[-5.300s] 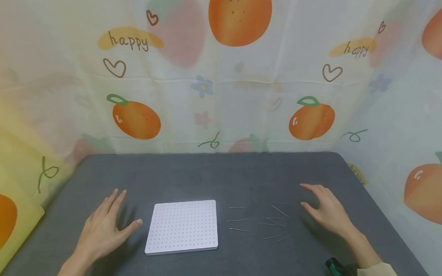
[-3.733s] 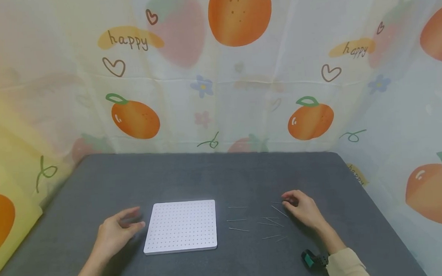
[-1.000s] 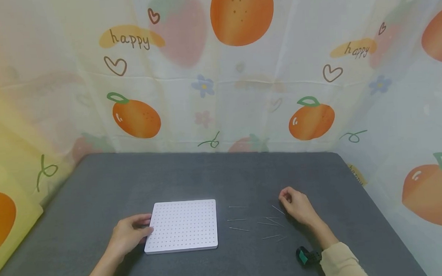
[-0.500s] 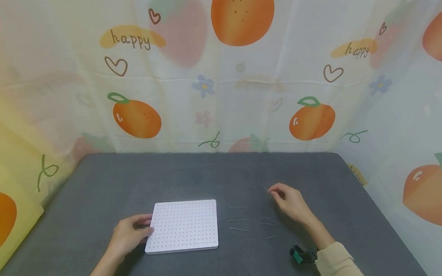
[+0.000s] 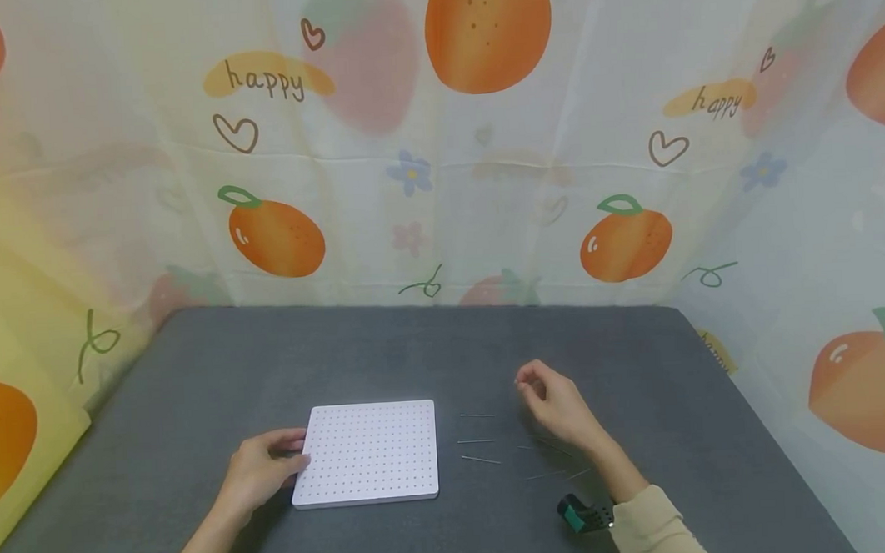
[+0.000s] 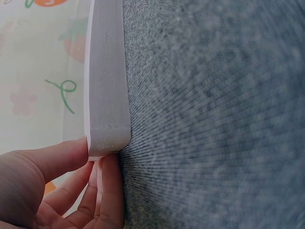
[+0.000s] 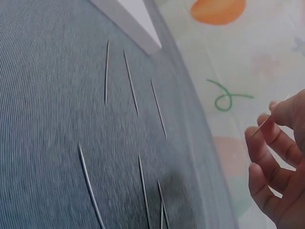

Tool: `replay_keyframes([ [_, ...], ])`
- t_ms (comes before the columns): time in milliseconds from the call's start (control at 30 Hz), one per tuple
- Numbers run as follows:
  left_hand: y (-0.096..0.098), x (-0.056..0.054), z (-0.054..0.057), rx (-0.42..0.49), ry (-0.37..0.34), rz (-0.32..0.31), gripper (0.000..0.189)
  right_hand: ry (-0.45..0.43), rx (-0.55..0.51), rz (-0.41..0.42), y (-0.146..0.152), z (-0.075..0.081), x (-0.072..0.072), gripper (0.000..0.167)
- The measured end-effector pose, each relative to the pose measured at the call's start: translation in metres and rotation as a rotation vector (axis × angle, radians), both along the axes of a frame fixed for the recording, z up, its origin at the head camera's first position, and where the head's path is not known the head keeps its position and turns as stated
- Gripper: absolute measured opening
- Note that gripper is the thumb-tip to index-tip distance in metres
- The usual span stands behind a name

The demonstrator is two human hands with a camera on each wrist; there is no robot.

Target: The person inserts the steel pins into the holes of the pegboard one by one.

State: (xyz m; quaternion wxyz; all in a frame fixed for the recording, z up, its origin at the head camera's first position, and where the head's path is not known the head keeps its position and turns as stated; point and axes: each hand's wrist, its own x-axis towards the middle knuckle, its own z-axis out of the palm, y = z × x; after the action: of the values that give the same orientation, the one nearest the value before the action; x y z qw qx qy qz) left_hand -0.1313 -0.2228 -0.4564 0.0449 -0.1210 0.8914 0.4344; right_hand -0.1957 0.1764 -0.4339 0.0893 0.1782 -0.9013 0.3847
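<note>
1 white board (image 5: 365, 454) flat on grey table (image 5: 386, 346), L of ctr; its top is a grid of small holes, rows & cols, too many/tiny to count. L hand (image 5: 257, 470) grips board's L edge: thumb along upper edge, other fingers bent against the side, per L wrist view. R hand (image 5: 554, 400) is up off table, R of board, well apart from it; pinches 1 thin pin (image 7: 262, 125) btwn thumb & fingertips, pin slanted. Other fingers curled loosely.

3 loose pins (image 5: 477, 415) lie just R of board, roughly parallel, apart from ea. other. Farther R, nr & below R hand, a 2nd group of pins (image 7: 91, 186): at least 4, two touching or crossing at bottom of R wrist view; exact no. unclear, arm may hide some.

1 blk/green device (image 5: 575, 513) at R wrist, beside cream sleeve (image 5: 650, 520). Curtain (image 5: 482, 174) behind table: 7 oranges incl. cut-off ones, "happy" x2 clear + 1 partial at table's R edge.
</note>
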Motion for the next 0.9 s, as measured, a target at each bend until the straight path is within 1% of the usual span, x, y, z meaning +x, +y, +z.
replay_keyframes([
  [200, 0.0, 0.0, 0.0, -0.001, 0.005, 0.001, 0.043, -0.079, -0.069, -0.007, -0.015, 0.002, 0.003, 0.011],
  [300, 0.0, 0.0, 0.0, -0.003, 0.006, 0.0, 0.043, -0.083, -0.094, -0.012, -0.023, 0.002, 0.004, 0.012],
  [400, 0.0, 0.0, 0.001, -0.007, 0.002, 0.001, 0.043, -0.08, -0.111, -0.006, -0.031, 0.0, 0.005, 0.013],
  [600, -0.001, -0.001, 0.001, -0.019, -0.009, 0.001, 0.044, -0.045, -0.128, 0.004, -0.049, -0.005, 0.005, 0.015],
  [733, -0.001, -0.001, 0.001, -0.011, -0.009, -0.001, 0.044, -0.026, -0.142, 0.014, -0.061, -0.006, 0.006, 0.014],
  [900, -0.001, 0.0, 0.002, -0.008, -0.012, -0.003, 0.045, -0.016, -0.14, 0.007, -0.075, -0.007, 0.007, 0.013],
])
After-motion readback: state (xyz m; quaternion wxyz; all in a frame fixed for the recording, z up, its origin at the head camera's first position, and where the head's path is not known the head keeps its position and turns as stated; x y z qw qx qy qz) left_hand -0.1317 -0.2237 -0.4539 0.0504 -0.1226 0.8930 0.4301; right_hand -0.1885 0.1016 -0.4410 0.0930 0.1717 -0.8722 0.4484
